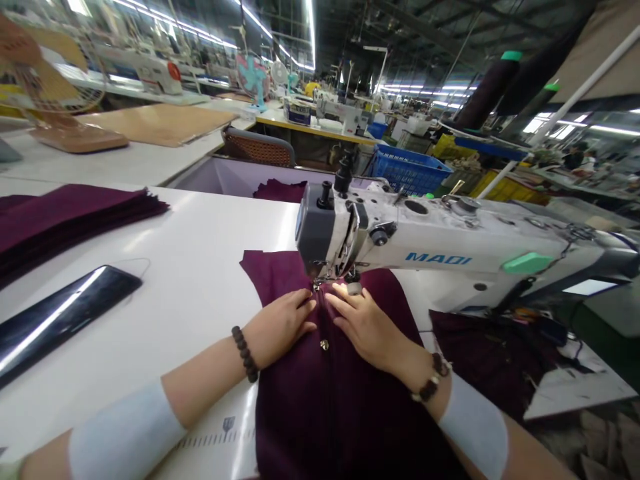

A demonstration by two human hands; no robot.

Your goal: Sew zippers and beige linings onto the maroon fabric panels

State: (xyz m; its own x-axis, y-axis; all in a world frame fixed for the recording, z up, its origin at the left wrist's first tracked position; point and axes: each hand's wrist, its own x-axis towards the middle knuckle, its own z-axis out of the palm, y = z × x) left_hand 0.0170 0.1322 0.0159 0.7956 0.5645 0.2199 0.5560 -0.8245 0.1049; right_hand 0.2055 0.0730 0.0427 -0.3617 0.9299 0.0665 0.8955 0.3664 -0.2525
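A dark maroon fabric piece (pixel 325 400) lies on the white table under the needle of a white sewing machine (pixel 430 247). My left hand (pixel 283 323) rests flat on the fabric just left of the needle, fingers stretched out. My right hand (pixel 363 323) lies flat on the fabric to the right of the seam, fingertips close to the presser foot (pixel 320 283). Both wrists wear bead bracelets. A small metal piece (pixel 325 345) shows on the fabric between my hands.
A stack of maroon fabric pieces (pixel 65 217) sits at the left of the white table (pixel 190 267). A black glossy object (pixel 60 313) lies near the left edge. More dark fabric (pixel 495 353) is heaped right of the machine. A blue crate (pixel 407 170) stands behind.
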